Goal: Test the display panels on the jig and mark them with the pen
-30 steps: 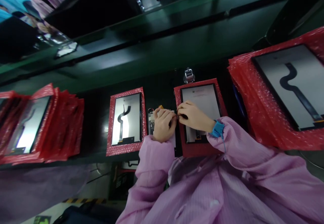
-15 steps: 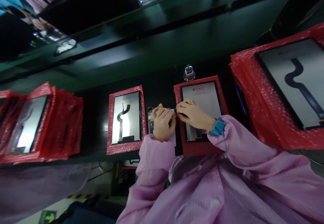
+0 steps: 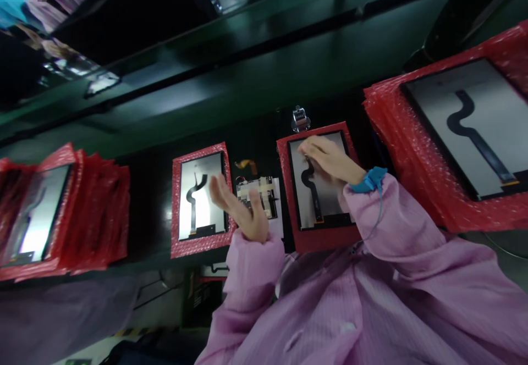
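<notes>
My left hand (image 3: 243,211) is open, fingers spread, between the left display panel (image 3: 212,208) and a small circuit board (image 3: 269,205) with tape strips. The board lies on a white sheet (image 3: 277,227). My right hand (image 3: 332,159), slightly blurred, hovers over the right display panel (image 3: 330,200) with fingers stretched out and nothing visible in them; its thumb is hidden. Below its fingers, a black flex cable (image 3: 312,192) runs down that panel. Both panels rest on red bubble bags. An orange-brown flex piece (image 3: 247,164) lies above the board.
A metal tally counter (image 3: 300,119) stands behind the right panel. Red bubble bags (image 3: 101,211) with a panel are stacked at left. A taller red stack at right carries another panel (image 3: 474,128). A co-worker's hands (image 3: 58,49) show at upper left.
My hands were together at the circuit board and have parted. The left moved left and opened; the right moved right and up over the panel. The board and flex cable are now uncovered.
</notes>
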`<action>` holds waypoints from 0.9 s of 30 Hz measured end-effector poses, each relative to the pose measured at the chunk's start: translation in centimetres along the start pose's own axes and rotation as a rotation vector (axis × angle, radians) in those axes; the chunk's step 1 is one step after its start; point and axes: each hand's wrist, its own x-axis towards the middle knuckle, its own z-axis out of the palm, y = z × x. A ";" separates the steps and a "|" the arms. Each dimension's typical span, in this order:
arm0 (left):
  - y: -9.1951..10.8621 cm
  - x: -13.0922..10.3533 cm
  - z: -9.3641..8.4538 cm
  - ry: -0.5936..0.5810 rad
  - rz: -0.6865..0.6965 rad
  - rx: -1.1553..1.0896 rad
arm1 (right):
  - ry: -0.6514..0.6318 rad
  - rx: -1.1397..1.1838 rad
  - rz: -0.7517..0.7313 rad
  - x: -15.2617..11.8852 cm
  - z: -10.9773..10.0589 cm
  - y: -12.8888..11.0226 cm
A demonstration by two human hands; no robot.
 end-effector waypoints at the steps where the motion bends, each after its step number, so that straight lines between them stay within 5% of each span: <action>1: 0.8 -0.8 -0.2 -0.043 0.039 0.008 | 0.102 -0.100 0.026 0.2 -0.5 0.7; 4: 2.6 -3.8 -0.4 -0.369 0.227 0.015 | 0.316 -0.446 0.133 0.7 -1.6 3.0; 8: 3.3 -7.3 0.1 -0.651 0.301 0.043 | 0.336 -0.614 0.256 1.6 -2.2 5.4; 13: 3.2 -8.0 0.3 -0.636 0.216 0.022 | 0.321 -0.501 0.285 2.3 -2.9 5.3; 20: 4.0 -7.5 -0.1 -0.545 -0.058 -0.107 | 0.508 0.393 0.062 0.7 -4.8 2.2; 24: 4.3 -6.8 -0.7 -0.397 -0.221 -0.357 | 0.560 0.637 0.033 0.1 -4.8 1.3; 27: 4.0 -6.1 -1.7 -0.440 -0.349 -0.373 | 0.564 0.744 0.091 0.0 -3.8 1.0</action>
